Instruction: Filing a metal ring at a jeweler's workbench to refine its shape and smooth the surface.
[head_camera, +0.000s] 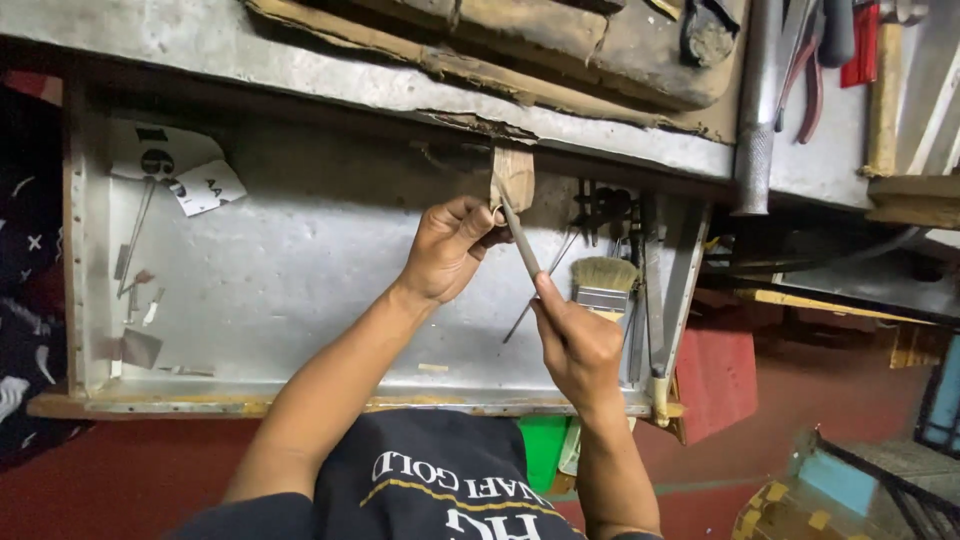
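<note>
Paper labels: two white slips (180, 170) with black marks, upper left corner of the metal tray (300, 270), overlapping, edges curled.

Your left hand (447, 248): grip closed on a small ring (498, 214), pressed against the wooden peg (513, 177) that juts from the surface (600, 140); the ring is mostly hidden by your fingers.

Your right hand (578, 345): grip closed around one slim file (521, 240), tip at the ring; its handle is covered by your palm.

One paintbrush (604, 280) lies just beside your right hand. Dark tools (600, 210) behind it are too shadowed to count. Pliers (812, 70) with red handles, top right, are cut off by the frame.
</note>
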